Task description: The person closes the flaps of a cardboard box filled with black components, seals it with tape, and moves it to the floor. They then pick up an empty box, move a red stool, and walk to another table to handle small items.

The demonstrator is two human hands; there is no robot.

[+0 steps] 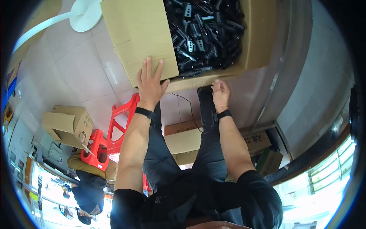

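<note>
Black shirt [194, 202] and dark trousers [160, 152] fill the foreground as a person faces a large open cardboard box [261, 34] just past the knees. Spread on its left flap [139, 38], the left hand [151, 82] lies loosely open, grasping nothing; the right hand [221, 94] has its fingers curled at the near rim [190, 82], and whether it pinches the cardboard cannot be told. Uneven pressure could crease the flap or tip the box, and a sharp tug at the rim might spill its load onto the tiled floor [80, 68]. Inside, right of that flap, lies a deep heap of slim black pieces [207, 34], jumbled at all angles, glossy in places, some with ridged sides, others showing silvery plates [191, 45] with holes
</note>
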